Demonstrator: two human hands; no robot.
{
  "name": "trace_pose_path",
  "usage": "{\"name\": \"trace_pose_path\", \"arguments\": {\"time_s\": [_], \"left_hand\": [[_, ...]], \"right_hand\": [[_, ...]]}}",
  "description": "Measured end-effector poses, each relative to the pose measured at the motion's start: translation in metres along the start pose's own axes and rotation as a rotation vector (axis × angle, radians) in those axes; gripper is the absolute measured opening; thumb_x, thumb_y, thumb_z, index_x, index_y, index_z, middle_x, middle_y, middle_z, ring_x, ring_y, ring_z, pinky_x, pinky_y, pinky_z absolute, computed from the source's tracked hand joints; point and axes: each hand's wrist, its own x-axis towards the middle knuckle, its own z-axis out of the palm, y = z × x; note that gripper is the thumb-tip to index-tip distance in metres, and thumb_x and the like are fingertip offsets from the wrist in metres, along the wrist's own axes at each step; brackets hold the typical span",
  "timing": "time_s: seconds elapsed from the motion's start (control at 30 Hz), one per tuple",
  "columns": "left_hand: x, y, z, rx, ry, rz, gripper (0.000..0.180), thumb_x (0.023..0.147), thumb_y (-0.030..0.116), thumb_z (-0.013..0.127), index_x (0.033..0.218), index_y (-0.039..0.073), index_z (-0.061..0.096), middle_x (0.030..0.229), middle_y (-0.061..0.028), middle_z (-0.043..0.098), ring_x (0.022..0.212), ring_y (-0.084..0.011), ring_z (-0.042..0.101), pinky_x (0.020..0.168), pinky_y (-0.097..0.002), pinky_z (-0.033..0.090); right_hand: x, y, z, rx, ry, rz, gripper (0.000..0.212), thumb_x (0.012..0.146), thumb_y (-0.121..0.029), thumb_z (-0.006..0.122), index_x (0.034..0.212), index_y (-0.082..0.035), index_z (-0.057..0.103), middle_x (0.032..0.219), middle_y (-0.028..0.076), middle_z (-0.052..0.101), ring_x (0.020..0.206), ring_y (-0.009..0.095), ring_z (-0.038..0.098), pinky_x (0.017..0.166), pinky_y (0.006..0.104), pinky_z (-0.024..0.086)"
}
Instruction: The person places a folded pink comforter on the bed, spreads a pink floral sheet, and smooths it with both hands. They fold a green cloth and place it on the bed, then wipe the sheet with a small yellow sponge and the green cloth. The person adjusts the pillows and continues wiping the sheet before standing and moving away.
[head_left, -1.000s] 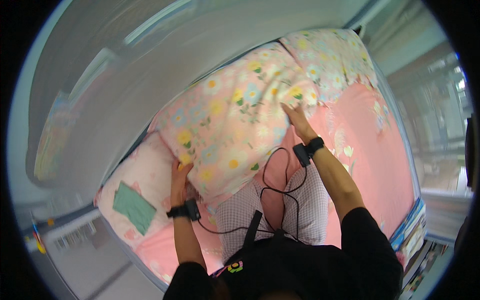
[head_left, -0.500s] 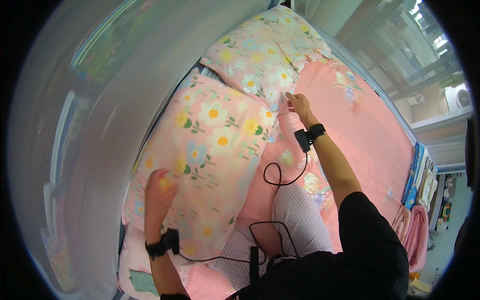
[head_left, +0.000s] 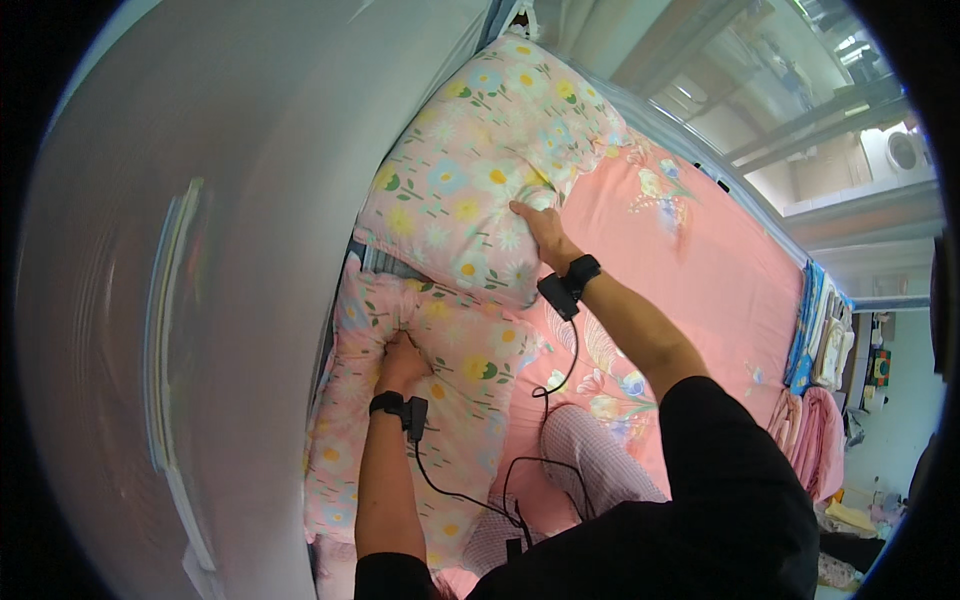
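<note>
Two pink flowered pillows lie on a pink bed. My left hand [head_left: 404, 364] is closed and sunk into the upper part of the near pillow [head_left: 450, 400], whose cloth creases around it. At the right side of the far pillow [head_left: 460, 170], my right hand [head_left: 543, 236] grips the puckered cloth, its thumb on top and its other fingers mostly hidden. A corner of the far pillow rests next to the near pillow's upper edge. Each wrist wears a black strap with a small box and a cable.
A pink flowered sheet [head_left: 690, 270] covers the bed to the right. Pale sheer curtain [head_left: 270, 250] hangs along the left. Folded blue and white cloths [head_left: 820, 325] and a pink folded cloth [head_left: 818, 440] lie at the right edge. Black cables [head_left: 470, 490] cross my lap.
My left hand has moved up and inward, from above the near pillow's left side into its cloth. My right hand has moved left onto the far pillow, which is now creased there.
</note>
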Motion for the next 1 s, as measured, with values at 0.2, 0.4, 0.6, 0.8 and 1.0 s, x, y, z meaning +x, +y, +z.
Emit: {"name": "trace_pose_path", "arguments": {"time_s": [0.2, 0.4, 0.6, 0.8, 1.0], "left_hand": [[0.046, -0.031, 0.026, -0.057, -0.121, 0.014, 0.115, 0.064, 0.039, 0.086, 0.144, -0.008, 0.018, 0.144, -0.028, 0.036, 0.129, -0.0381, 0.043, 0.104, -0.0446, 0.043], [0.053, -0.038, 0.032, 0.282, -0.237, 0.291, 0.115, 0.067, 0.045, 0.082, 0.144, -0.01, 0.017, 0.146, -0.0279, 0.033, 0.128, -0.0388, 0.044, 0.107, -0.0447, 0.039], [0.027, -0.025, 0.023, 0.131, -0.166, -0.084, 0.109, 0.072, 0.046, 0.077, 0.143, -0.012, 0.017, 0.143, -0.03, 0.037, 0.129, -0.0397, 0.042, 0.107, -0.0448, 0.038], [0.038, -0.036, 0.043, 0.146, 0.002, 0.06, 0.083, 0.076, 0.035, 0.073, 0.131, -0.013, 0.036, 0.126, -0.0294, 0.054, 0.112, -0.0381, 0.057, 0.095, -0.0426, 0.048], [0.051, -0.065, 0.07, 0.145, 0.063, 0.168, 0.068, 0.081, 0.029, 0.068, 0.126, -0.014, 0.04, 0.117, -0.0283, 0.058, 0.103, -0.0388, 0.06, 0.089, -0.0448, 0.05]], "right_hand": [[-0.056, -0.165, -0.015, -0.318, -0.067, -0.446, 0.026, 0.087, -0.02, 0.062, 0.098, 0.002, 0.067, 0.079, 0.008, 0.067, 0.063, 0.014, 0.06, 0.063, 0.0309, 0.051], [-0.195, -0.19, -0.165, -0.449, 0.199, -0.359, 0.038, 0.095, -0.025, 0.057, 0.12, 0.003, 0.061, 0.103, 0.006, 0.065, 0.089, 0.012, 0.059, 0.08, 0.0275, 0.048], [-0.241, -0.07, -0.297, -1.49, 0.102, 0.346, 0.025, 0.087, -0.014, 0.06, 0.107, 0.001, 0.059, 0.096, 0.023, 0.06, 0.095, 0.04, 0.059, 0.084, 0.0425, 0.048], [-0.126, -0.028, -0.215, -1.162, -0.022, -0.379, 0.013, 0.085, -0.009, 0.059, 0.096, -0.002, 0.057, 0.098, 0.018, 0.058, 0.083, 0.04, 0.059, 0.071, 0.0465, 0.049], [0.026, 0.016, 0.016, -1.248, -0.267, -0.395, 0.03, 0.089, -0.029, 0.062, 0.099, -0.002, 0.054, 0.096, 0.021, 0.06, 0.086, 0.041, 0.061, 0.072, 0.0493, 0.05]]}}
